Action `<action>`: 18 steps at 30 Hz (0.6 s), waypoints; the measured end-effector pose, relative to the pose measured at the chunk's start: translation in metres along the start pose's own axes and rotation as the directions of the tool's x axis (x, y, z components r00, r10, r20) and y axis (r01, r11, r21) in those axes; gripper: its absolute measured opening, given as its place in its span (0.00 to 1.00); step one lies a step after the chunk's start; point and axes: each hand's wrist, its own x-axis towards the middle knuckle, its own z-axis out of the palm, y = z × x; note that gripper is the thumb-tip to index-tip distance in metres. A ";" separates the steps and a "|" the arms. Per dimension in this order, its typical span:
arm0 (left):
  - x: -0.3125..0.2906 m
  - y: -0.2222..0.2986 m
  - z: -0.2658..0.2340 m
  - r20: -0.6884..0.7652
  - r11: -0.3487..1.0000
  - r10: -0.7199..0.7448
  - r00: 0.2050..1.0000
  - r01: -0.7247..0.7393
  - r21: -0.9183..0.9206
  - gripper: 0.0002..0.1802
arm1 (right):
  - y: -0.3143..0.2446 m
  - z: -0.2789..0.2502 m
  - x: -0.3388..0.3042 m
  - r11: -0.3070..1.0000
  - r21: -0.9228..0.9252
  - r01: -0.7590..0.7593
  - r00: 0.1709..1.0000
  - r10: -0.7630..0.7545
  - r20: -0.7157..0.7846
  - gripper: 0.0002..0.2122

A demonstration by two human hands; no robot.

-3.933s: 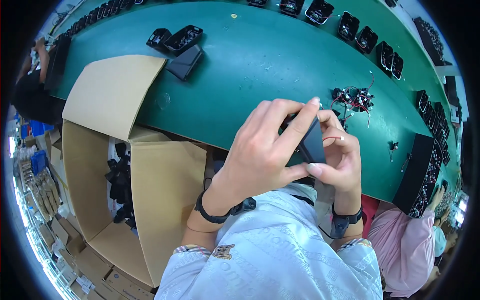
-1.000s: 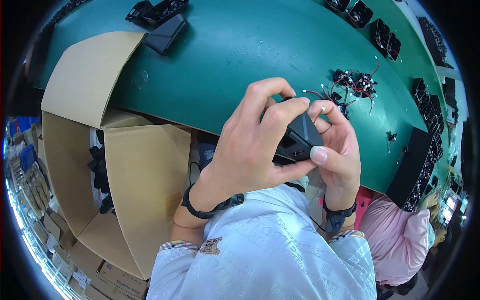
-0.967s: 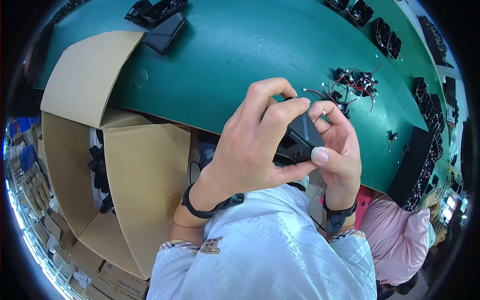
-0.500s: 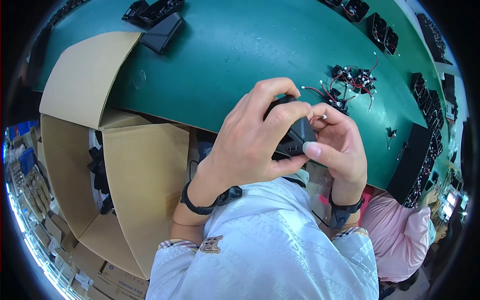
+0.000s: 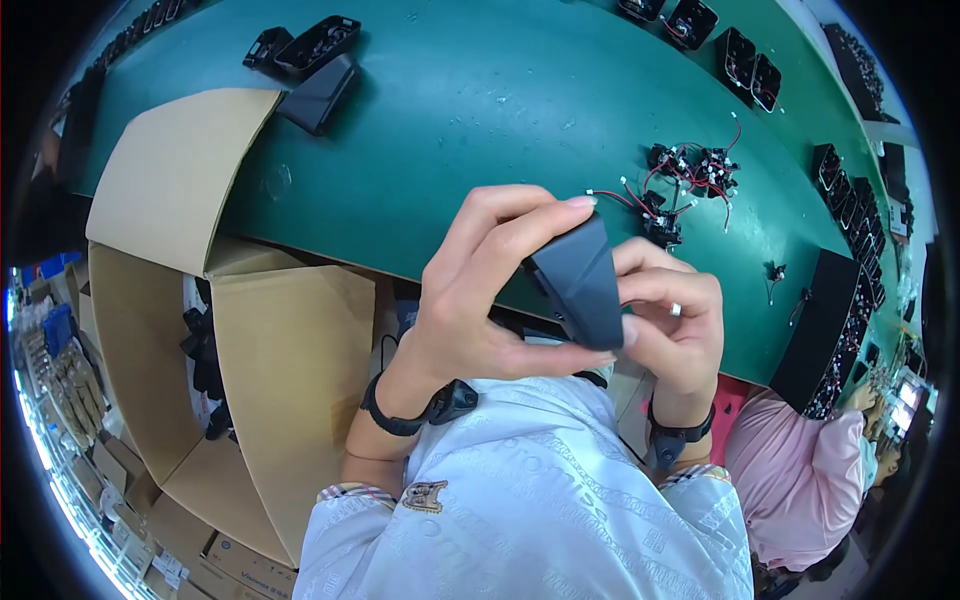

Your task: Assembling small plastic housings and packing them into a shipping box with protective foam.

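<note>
Above the near edge of the table I hold a black plastic housing (image 5: 585,285), a tapered box shape tilted with a broad smooth face toward me. My left hand (image 5: 470,290) grips it from the left, fingers over its upper end and thumb under its lower end. At the housing's right side, the fingers of my right hand (image 5: 672,315) are curled and pinched together. A small white connector (image 5: 676,310) pokes out between them; its wire is mostly hidden by the fingers. The inside of the housing is turned out of sight.
Small black modules with red and black wires (image 5: 690,180) lie beyond my right hand. Black housings (image 5: 320,85) sit far left, more (image 5: 750,65) far right. An open cardboard box (image 5: 290,390) stands at left; a black box (image 5: 818,325) and a person in pink (image 5: 800,470) are at right.
The housing has turned in my left hand, so a broad outer face now shows, and it sits slightly lower. My right hand has moved down, fingers more curled around the connector.
</note>
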 end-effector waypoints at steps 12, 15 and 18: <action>-0.012 -0.008 -0.003 0.032 0.647 -0.155 0.987 0.126 -0.752 0.50 | -0.035 0.033 0.014 0.617 -0.753 0.229 0.951 -0.306 0.038 0.12; -0.008 -0.004 -0.007 0.080 0.649 -0.110 0.991 0.132 -0.749 0.51 | -0.037 0.035 0.013 0.765 -0.618 0.182 0.971 -0.239 -0.010 0.11; -0.013 -0.006 -0.002 0.014 0.632 -0.167 0.986 0.118 -0.766 0.51 | -0.026 0.040 0.010 0.840 -0.513 0.174 0.972 -0.230 -0.047 0.08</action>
